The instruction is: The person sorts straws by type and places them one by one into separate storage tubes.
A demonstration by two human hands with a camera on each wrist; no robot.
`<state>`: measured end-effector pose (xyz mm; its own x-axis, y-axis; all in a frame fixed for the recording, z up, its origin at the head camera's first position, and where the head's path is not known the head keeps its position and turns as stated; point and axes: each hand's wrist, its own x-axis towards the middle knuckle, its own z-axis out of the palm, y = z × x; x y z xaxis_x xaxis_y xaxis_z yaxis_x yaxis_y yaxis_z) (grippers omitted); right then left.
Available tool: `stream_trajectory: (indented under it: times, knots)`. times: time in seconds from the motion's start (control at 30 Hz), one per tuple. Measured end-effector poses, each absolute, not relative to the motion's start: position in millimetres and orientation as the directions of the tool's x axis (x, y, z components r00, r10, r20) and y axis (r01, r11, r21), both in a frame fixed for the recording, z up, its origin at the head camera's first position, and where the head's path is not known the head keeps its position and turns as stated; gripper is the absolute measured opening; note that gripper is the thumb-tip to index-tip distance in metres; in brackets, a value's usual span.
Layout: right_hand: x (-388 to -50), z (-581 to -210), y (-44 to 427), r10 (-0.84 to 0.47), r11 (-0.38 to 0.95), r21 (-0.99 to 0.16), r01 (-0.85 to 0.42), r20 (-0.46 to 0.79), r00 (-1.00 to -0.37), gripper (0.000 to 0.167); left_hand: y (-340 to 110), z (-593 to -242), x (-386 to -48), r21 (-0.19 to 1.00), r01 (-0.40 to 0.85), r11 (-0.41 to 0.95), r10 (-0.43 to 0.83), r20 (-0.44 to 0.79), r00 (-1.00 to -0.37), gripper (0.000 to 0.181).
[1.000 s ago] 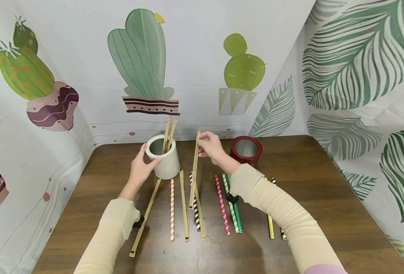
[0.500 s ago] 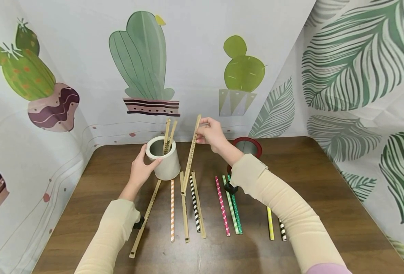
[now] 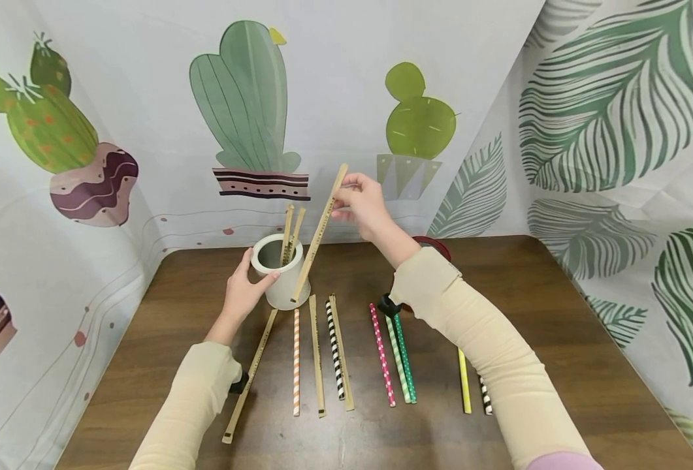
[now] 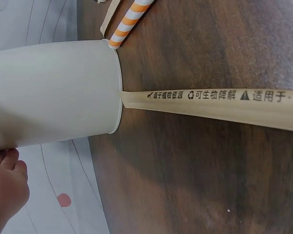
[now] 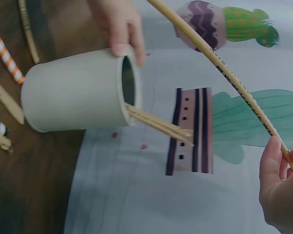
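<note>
A white can (image 3: 275, 290) stands at the left back of the table, and my left hand (image 3: 243, 287) grips it near the rim, thumb in front. Two paper-wrapped straws (image 3: 288, 225) lean inside it. My right hand (image 3: 364, 205) pinches another wrapped straw (image 3: 322, 225) by its upper end. This straw slants down left, its lower end overlapping the can's right side in the head view. The right wrist view shows the pinched straw (image 5: 219, 66) between the thumb and fingers (image 5: 270, 163). In the left wrist view, a wrapped straw (image 4: 205, 105) lies by the can's base.
On the table lie several wrapped straws (image 3: 317, 359), an orange-striped straw (image 3: 296, 365), a black-striped one (image 3: 334, 349), pink (image 3: 383, 356) and green (image 3: 406, 359) ones, and a yellow one (image 3: 465, 385). My right arm partly hides a red can (image 3: 434, 243).
My right hand has lifted the wrapped straw up from the tabletop and its lower end has swung left toward the white can. The left hand stays on the can.
</note>
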<state>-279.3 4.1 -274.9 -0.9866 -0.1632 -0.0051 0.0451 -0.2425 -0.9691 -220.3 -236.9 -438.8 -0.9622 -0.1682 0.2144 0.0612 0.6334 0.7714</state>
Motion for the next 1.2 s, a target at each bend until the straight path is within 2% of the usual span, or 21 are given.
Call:
stream_trajectory:
  times: [0.5,0.87,1.2]
  knots:
    - [-287.6,-259.8,2.1,-0.011,-0.449,-0.891,-0.066,0.080,-0.997,0.014,-236.6,-439.3,-221.1,0.774,0.056,0.630,-0.170,0.208,-0.963,0.086]
    - [-300.5,-289.4,-2.0,0.093,-0.478,-0.870,-0.116,0.082,-0.992,0.015,-236.8,-439.1,-220.9,0.773,0.067,0.630,-0.165,0.218,-0.962,0.085]
    - [-302.7,-317.6,-12.2,0.044,-0.396,-0.907,-0.146,0.140,-0.989,0.014,-237.2,-438.9,-220.5,0.778,0.071,0.625,-0.162,0.218,-0.962,0.085]
